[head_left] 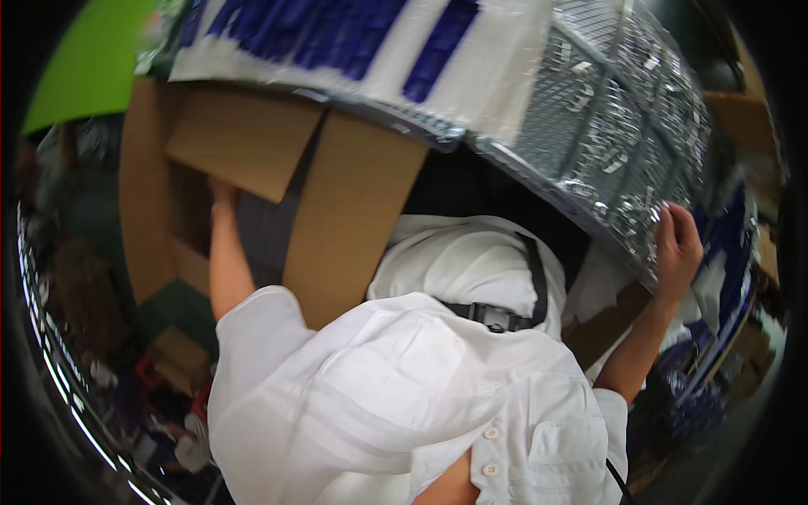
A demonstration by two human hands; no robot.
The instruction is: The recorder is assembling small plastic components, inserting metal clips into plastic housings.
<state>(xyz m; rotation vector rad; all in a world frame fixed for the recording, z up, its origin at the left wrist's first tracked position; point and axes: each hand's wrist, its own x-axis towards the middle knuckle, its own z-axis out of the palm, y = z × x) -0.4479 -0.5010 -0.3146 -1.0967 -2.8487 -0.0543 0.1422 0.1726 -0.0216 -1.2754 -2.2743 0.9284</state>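
My left hand (222, 192) reaches into an open cardboard box (141, 194) on the left. A raised flap (252, 139) hides its fingers, so their state does not show. Grey flat material (263, 231) lies inside the box. On the right, my right hand (680, 246) is at the edge of a grey tray (581, 168) that holds many small shiny metal pieces (623, 126). Its thumb and fingertips are pressed together; whatever is between them is too small and blurred to name.
Dark blue strips (337, 38) lie on a white sheet (497, 59) at the far side of the table. Another box flap (353, 198) stands out toward my body. A bright green surface (84, 63) is at far left. More cardboard (178, 358) sits low on the left.
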